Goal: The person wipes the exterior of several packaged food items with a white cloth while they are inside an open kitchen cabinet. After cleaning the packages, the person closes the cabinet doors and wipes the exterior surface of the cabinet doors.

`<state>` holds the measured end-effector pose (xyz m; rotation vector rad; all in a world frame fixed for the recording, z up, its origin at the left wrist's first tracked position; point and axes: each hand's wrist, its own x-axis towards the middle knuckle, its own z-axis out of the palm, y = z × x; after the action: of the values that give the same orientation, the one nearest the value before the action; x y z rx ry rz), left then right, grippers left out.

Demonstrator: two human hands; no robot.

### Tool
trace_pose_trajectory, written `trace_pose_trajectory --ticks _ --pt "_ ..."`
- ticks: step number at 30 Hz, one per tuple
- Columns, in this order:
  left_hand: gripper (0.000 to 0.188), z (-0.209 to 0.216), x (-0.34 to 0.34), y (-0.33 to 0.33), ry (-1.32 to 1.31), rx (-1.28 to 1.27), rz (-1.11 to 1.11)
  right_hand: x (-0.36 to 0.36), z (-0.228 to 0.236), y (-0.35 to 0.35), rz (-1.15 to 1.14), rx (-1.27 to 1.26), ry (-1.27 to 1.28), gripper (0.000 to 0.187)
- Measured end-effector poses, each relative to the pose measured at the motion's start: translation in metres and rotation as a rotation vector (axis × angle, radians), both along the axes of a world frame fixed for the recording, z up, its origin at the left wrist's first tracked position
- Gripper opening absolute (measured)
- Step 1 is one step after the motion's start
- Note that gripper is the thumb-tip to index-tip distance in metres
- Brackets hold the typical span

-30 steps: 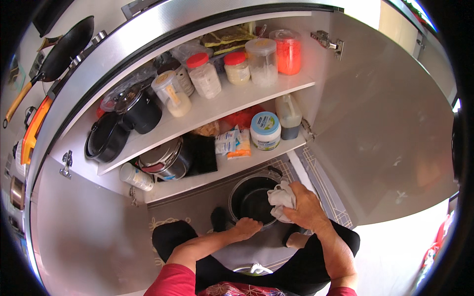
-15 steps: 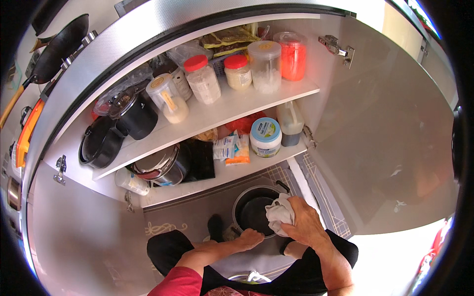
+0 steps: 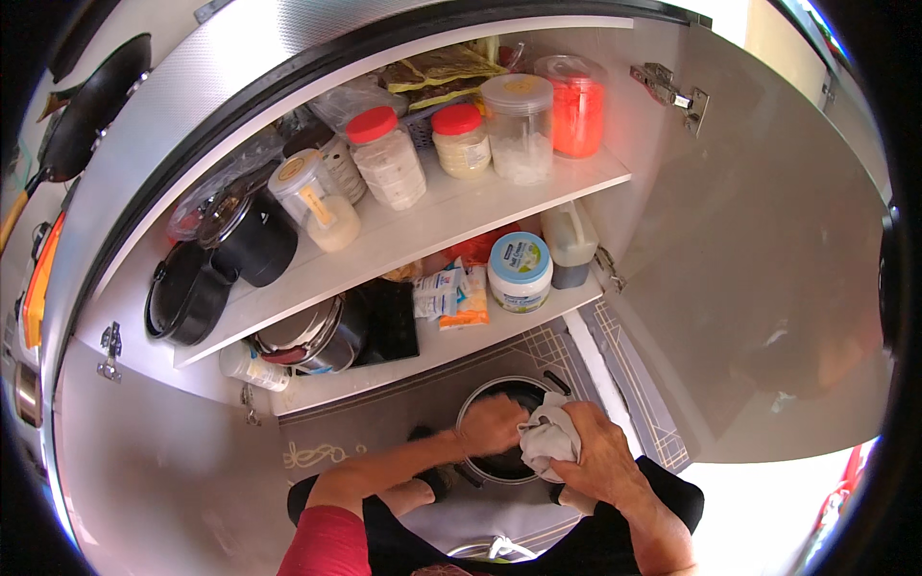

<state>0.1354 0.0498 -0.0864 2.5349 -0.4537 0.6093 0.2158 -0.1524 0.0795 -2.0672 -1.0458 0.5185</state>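
A dark pot (image 3: 507,465) with a light metal rim and black side handles stands on the floor mat between my feet. My right hand (image 3: 603,449) is closed on a crumpled whitish cloth (image 3: 549,437), held at the pot's right side. My left hand (image 3: 490,425) is over the pot's opening, its fingertips close to the cloth. Motion smears those fingers, and whether they touch the cloth is unclear. Both hands hide much of the pot's inside.
An open cabinet stands ahead, with doors swung out left (image 3: 163,451) and right (image 3: 759,278). Its upper shelf (image 3: 413,240) bears lidded jars and black pots (image 3: 254,235). Below are a steel pot (image 3: 312,336), packets (image 3: 466,298), a blue-lidded tub (image 3: 520,273) and a jug (image 3: 570,240).
My left hand has left the pot's near rim and moved up over its opening toward the cloth. My right hand, still gripping the cloth, has shifted slightly toward me. The view has shifted a little.
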Motion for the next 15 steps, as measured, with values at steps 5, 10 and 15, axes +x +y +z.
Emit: trace_pose_trajectory --ticks 5,10,15 --pt "0.041 -0.054 0.029 0.118 0.103 0.208 0.629 0.000 0.005 0.006 0.057 0.032 0.002 0.063" --pt "0.052 -0.072 0.060 0.155 0.462 0.254 0.903 0.004 0.005 0.010 0.086 0.014 0.002 0.065" --pt "0.037 -0.105 0.091 0.162 0.354 0.407 0.960 0.006 0.003 0.011 0.110 0.002 0.021 0.067"
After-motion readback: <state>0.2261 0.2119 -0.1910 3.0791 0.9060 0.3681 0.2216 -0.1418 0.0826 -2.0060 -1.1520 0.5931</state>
